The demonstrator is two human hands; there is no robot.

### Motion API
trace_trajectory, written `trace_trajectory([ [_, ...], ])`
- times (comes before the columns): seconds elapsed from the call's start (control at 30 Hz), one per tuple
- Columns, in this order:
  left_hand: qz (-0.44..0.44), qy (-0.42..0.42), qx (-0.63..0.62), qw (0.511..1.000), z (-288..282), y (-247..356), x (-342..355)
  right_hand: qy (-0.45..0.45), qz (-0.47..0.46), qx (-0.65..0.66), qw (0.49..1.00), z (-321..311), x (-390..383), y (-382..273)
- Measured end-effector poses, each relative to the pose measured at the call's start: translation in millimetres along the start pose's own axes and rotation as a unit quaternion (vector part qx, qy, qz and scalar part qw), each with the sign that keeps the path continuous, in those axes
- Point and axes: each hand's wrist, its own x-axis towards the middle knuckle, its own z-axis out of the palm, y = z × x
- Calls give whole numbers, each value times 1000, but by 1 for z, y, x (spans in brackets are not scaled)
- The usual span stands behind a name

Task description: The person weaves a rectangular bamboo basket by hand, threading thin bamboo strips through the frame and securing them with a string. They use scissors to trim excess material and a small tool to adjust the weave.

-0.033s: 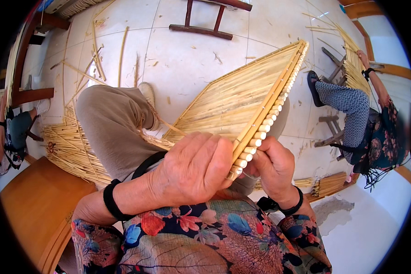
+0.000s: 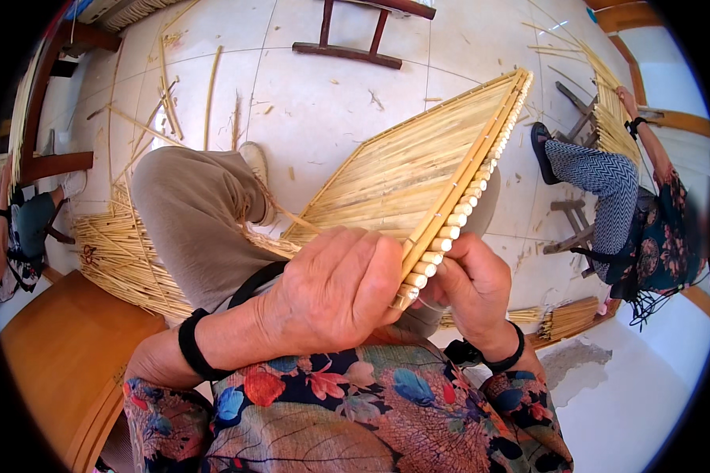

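A stiff panel of straw-coloured reed stalks [image 2: 402,177] leans tilted across my lap, its far end up and to the right. Split reed strips bind its right edge with small pale stitches, and round cut ends stick out in a row beneath them. My left hand [image 2: 335,288] is closed round the near corner of this panel, fingers curled over and tips hidden. Just right of that corner, my right hand [image 2: 473,288] pinches below the cut ends. A thin, clear thread [image 2: 431,303] curves by its fingertips, which are partly hidden behind the stalks.
Loose reed stalks [image 2: 126,252] lie heaped at the left, with more scattered on the tiled floor [image 2: 308,102]. A brown wooden board [image 2: 71,355] is near my left elbow. Ahead stands a dark wooden stool [image 2: 347,51]. A co-worker [image 2: 655,221] sits at the right, holding reeds; another person is far left.
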Motion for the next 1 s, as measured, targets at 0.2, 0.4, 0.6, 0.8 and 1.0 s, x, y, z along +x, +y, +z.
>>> trace_trajectory([
  [0.2, 0, -2, 0, 1000, 0, 1, 2, 16, 67, 92, 993, 8, 2, -15],
  [0.4, 2, 45, -4, 999, 10, -3, 1, 12, 148, 158, 976, 7, 10, -27],
  [0.6, -19, 41, -12, 999, 14, -3, 5, -1, 154, 214, 964, -1, 14, -33],
  [0.8, -20, 58, -45, 997, 6, -7, 9, 114, -97, -248, 957, -47, 2, -9],
  [1.0, 60, 37, -21, 997, -21, -16, 36, 129, -359, -415, 826, -47, 12, -64],
])
